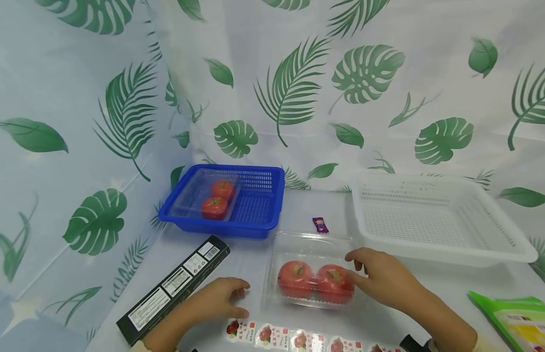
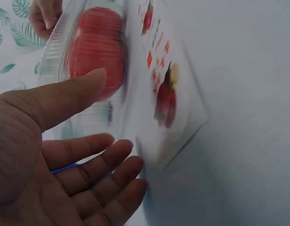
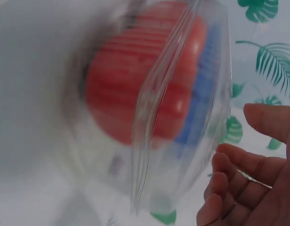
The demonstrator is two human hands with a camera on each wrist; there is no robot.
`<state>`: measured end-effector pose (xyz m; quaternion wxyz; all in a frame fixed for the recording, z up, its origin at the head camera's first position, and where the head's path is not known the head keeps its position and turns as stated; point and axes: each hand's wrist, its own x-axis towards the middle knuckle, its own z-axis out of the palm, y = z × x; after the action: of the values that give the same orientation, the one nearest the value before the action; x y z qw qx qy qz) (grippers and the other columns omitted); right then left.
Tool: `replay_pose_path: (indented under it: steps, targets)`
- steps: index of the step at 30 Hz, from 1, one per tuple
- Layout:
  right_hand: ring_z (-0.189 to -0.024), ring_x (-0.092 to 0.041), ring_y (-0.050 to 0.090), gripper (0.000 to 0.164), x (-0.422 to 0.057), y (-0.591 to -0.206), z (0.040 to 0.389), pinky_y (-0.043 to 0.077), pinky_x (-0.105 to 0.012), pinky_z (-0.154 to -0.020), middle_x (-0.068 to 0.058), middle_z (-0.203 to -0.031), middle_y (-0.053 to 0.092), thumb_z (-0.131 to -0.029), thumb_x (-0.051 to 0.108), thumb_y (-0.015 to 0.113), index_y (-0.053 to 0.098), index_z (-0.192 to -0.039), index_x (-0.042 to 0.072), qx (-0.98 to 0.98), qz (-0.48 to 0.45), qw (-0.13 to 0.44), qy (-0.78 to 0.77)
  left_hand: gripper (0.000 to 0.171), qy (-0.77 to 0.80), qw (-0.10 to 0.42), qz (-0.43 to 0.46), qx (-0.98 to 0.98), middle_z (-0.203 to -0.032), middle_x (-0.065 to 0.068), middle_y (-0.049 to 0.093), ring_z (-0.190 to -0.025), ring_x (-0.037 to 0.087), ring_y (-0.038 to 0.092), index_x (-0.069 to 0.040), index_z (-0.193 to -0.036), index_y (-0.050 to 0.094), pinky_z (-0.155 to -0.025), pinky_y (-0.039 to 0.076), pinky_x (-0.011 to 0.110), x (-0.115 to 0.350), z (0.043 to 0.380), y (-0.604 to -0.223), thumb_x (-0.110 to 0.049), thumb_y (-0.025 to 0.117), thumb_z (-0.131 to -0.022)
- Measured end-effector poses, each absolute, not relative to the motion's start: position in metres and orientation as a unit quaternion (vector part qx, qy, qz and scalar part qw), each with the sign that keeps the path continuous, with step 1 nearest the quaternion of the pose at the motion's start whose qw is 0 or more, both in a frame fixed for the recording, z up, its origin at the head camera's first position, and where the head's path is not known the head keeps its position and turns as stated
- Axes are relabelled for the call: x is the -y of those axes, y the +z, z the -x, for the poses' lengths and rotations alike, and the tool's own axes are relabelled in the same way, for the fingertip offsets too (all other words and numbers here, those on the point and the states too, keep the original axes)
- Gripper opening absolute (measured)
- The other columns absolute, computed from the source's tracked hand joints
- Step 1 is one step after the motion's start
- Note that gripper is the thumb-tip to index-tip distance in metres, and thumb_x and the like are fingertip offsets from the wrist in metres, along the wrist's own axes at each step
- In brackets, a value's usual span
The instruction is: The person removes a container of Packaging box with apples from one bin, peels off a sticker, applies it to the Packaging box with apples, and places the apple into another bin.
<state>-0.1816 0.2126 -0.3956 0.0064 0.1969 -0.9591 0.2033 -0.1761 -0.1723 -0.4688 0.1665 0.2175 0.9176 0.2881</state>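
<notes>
I have a pale table (image 1: 246,259) in front of me. At its far left sits a blue basket (image 1: 237,230), at its far right a white basket (image 1: 413,225), with a small purple packet (image 1: 320,225) lying between them. Nearer me rests a clear plastic box (image 1: 307,247); a long black carton (image 1: 180,286) slants to my left, a row of labels (image 1: 272,336) lies closest, and a green-and-yellow bag (image 1: 521,318) lies to my right.
</notes>
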Motion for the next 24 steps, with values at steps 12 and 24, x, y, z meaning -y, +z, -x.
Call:
replay_pose_path:
  steps: [12, 24]
  targets:
    - [-0.078, -0.007, 0.056, 0.023, -0.182, -0.409, 0.181, 0.052, -0.030, -0.070, 0.012, -0.090, 0.059, -0.087, 0.030, 0.073, 0.069, -0.103, 0.014, 0.926, -0.311, 0.074, 0.202, 0.045, 0.184, 0.142, -0.321, -0.918, -0.094, -0.020, 0.047, -0.086, 0.000, 0.046, -0.026, -0.101, 0.068, -0.078, 0.046, 0.024, 0.169, 0.164, -0.483, -0.041, 0.089, -0.063]
    - [-0.073, -0.002, 0.048, 0.016, -0.180, -0.417, 0.182, 0.046, -0.022, -0.063, 0.014, -0.087, 0.056, -0.088, 0.027, 0.073, 0.069, -0.100, 0.017, 0.911, -0.327, 0.075, 0.241, 0.036, 0.182, 0.158, -0.307, -0.921, -0.079, -0.018, 0.049, -0.071, 0.001, 0.045, -0.025, -0.086, 0.057, -0.065, 0.044, 0.023, 0.160, 0.169, -0.471, -0.030, 0.088, -0.067]
